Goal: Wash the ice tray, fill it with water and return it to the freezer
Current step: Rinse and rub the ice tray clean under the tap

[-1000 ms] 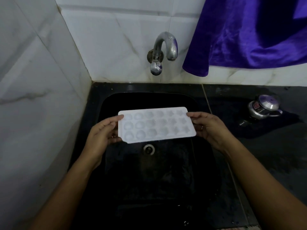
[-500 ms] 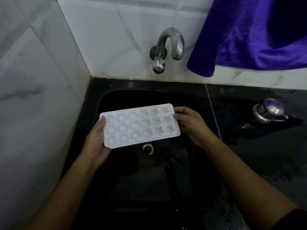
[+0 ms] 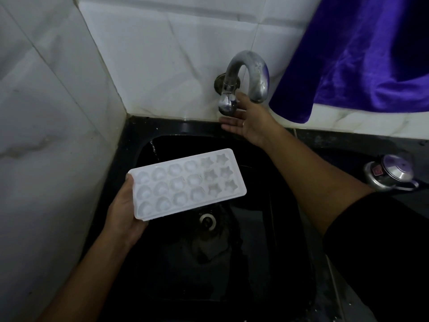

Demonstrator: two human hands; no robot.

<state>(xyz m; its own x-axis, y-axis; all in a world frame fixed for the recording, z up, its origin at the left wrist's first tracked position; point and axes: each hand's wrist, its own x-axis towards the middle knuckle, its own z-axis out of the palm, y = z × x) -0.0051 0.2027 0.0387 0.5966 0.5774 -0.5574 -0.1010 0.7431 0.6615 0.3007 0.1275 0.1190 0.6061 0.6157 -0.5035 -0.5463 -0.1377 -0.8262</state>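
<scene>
Left hand (image 3: 125, 212) gripped the white ice tray (image 3: 188, 184) by its left short end: thumb on the top rim, fingers underneath. The tray was held above the black sink (image 3: 130, 145), left of centre, cavities up, with its right end pointing far-right and partly above the drain (image 3: 206, 220). It had round moulds on the left and star moulds on the right. I couldn't tell whether there was water in the cavities.

Right hand (image 3: 250, 122) was up at the tap (image 3: 253, 73) on the far tiled wall (image 3: 151, 54). Its thumb was beside the knob (image 3: 228, 104) and its fingers were stretched out below it, not closed round it. I couldn't tell if the hand touched the knob.

A purple cloth (image 3: 359, 54) hung far right. A shiny metal pot (image 3: 390, 174) sat on the dark counter (image 3: 348, 147), right of the sink.
</scene>
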